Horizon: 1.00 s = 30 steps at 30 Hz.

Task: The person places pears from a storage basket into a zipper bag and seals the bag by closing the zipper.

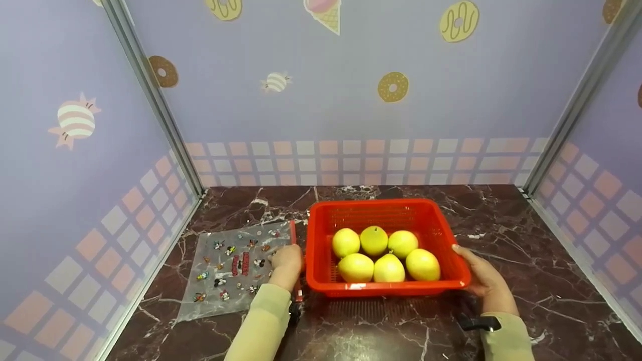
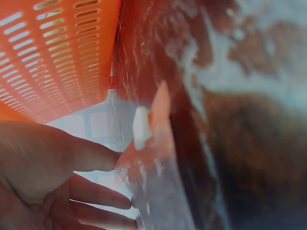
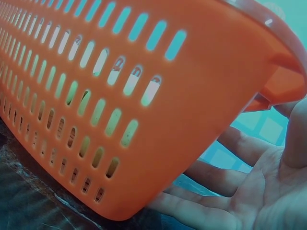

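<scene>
A red plastic basket (image 1: 385,288) with slotted walls holds several yellow lemon-like fruits (image 1: 356,267). At its right side, my right hand (image 1: 487,281) grips the rim, thumb on top. In the right wrist view, the fingers (image 3: 211,179) of that hand lie along and under the basket's outer wall (image 3: 192,86). A clear zip bag (image 1: 220,260) with cartoon prints and a red slider strip lies flat left of the basket. My left hand (image 1: 287,261) reaches down onto the bag's strip edge, close to the basket. Its thumb and fingers extend to the bag near the white slider (image 2: 141,127).
Dark red marbled tabletop (image 1: 401,331) lies under everything. Purple panels with printed sweets and a tile pattern (image 1: 351,115) enclose the back and both sides, joined by grey metal corner strips (image 1: 155,105).
</scene>
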Motion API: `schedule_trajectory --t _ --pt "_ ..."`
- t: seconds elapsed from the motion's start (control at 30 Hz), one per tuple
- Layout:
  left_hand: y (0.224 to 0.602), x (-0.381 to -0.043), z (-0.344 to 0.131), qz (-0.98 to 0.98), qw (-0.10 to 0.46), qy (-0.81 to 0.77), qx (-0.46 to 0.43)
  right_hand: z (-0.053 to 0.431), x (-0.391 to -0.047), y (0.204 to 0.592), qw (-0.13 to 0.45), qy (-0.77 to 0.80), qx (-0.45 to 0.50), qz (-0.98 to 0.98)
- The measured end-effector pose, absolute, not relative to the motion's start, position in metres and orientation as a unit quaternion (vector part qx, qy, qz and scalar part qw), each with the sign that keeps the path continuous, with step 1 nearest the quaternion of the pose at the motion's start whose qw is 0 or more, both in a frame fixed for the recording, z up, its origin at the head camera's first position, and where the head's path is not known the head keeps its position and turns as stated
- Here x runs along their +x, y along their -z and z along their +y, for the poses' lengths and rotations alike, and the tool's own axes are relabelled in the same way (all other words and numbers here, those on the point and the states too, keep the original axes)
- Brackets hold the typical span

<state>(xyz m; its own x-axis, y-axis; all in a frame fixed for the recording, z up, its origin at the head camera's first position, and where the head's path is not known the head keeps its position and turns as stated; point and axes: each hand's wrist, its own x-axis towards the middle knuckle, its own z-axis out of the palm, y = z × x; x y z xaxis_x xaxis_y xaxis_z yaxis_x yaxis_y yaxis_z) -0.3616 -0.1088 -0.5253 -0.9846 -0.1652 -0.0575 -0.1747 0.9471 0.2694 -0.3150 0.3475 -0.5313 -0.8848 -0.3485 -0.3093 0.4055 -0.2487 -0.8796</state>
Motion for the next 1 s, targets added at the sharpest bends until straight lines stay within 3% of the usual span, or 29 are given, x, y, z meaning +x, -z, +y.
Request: schedule_trajectory --t 0.57,0.9,1.0 --pt "0.523 -0.356 -0.126 0.967 -0.064 -0.212 -0.122 0.349 -0.314 0.530 0.250 0.794 0.002 0.554" --pt "0.507 -0.350 -0.144 0.942 -0.056 -0.302 -0.135 0.347 -0.314 0.532 0.237 0.786 0.009 0.571" --pt "0.496 -0.349 -0.142 0.935 -0.077 -0.315 -0.144 0.347 -0.314 0.531 0.236 0.786 0.013 0.571"
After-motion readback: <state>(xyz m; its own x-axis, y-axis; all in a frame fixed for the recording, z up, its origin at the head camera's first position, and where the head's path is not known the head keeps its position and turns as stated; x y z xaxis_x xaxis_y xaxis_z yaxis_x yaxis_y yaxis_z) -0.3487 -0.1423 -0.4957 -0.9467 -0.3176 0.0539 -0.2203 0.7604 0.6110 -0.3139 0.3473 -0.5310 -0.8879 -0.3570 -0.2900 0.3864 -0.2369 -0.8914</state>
